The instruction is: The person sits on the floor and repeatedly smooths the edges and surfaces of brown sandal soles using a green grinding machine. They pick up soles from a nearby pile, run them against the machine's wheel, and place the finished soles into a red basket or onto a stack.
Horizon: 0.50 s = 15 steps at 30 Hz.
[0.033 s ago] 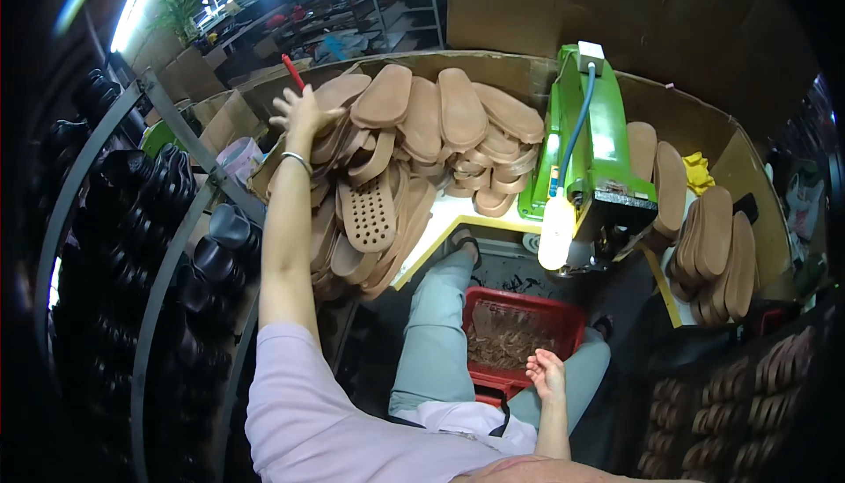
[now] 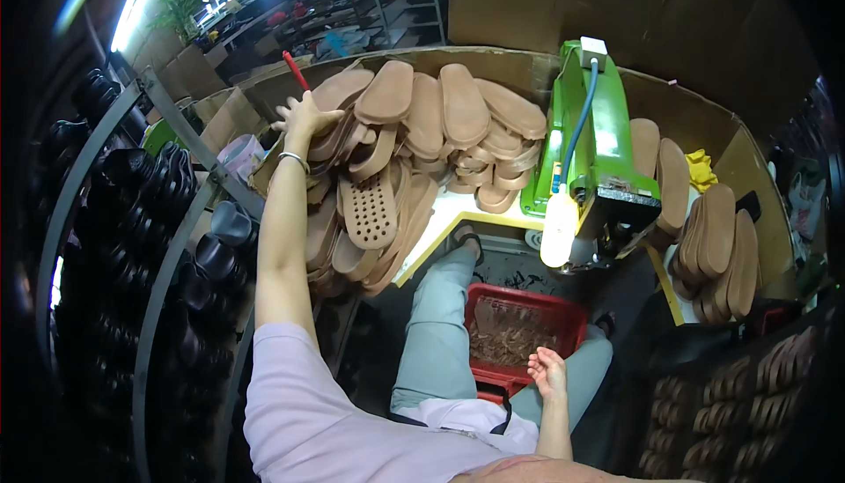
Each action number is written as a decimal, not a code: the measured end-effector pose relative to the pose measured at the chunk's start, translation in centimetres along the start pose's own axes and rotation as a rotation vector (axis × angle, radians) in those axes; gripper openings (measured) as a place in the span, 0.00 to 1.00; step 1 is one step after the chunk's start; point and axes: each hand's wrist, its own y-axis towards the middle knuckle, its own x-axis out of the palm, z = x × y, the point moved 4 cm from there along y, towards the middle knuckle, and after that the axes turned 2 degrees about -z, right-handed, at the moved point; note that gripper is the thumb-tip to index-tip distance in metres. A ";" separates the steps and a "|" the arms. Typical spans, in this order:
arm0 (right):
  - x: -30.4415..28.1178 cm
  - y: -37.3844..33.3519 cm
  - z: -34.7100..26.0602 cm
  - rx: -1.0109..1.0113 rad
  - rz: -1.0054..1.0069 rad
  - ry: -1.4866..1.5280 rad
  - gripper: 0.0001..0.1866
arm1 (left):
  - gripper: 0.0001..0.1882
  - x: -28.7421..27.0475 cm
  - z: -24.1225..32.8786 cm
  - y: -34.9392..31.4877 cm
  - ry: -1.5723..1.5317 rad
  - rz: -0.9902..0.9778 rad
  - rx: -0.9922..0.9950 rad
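My left hand [image 2: 304, 118] reaches to the far left of a heap of tan shoe soles and sandals, its fingers spread and holding nothing visible. Close to it is a tan sole [image 2: 341, 88], and just behind the fingers a thin red stick-like thing [image 2: 296, 70] rises. A clog-like upper full of holes [image 2: 371, 210] faces me lower in the heap, below an open-strapped sandal [image 2: 373, 155]. My right hand [image 2: 549, 373] hovers over my lap near a red crate [image 2: 572, 316], fingers curled in with nothing seen in them.
A green machine [image 2: 607, 122] with a lit white lamp [image 2: 560, 229] stands on the yellow-edged bench [image 2: 431, 241]. Stacked soles [image 2: 711, 232] and a yellow cloth [image 2: 701, 169] lie right of it. Brown scraps fill the crate. A metal rack [image 2: 158, 307] of black footwear is at left.
The whole view has shifted very slightly. Both hands keep the same pose, the left one spread by the heap and the right one curled over my lap.
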 end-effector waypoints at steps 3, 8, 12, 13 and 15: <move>0.6 0.6 0.8 0.041 -0.041 -0.037 0.07 | 0.41 1.9 -3.1 1.2 -0.248 0.165 0.121; 3.4 0.7 0.2 0.025 -0.101 -0.143 0.08 | 0.23 1.1 -2.5 -1.7 -0.303 0.749 0.567; 3.7 -0.3 0.2 0.010 -0.116 -0.120 0.07 | 0.14 -0.7 0.9 -5.9 -0.396 1.069 0.659; 3.2 -0.3 0.2 0.011 -0.099 -0.106 0.07 | 0.12 -0.6 1.7 -7.3 -0.478 1.022 0.615; 2.2 -0.9 0.4 0.020 -0.073 -0.076 0.07 | 0.14 0.1 2.6 -10.2 -0.573 0.631 0.634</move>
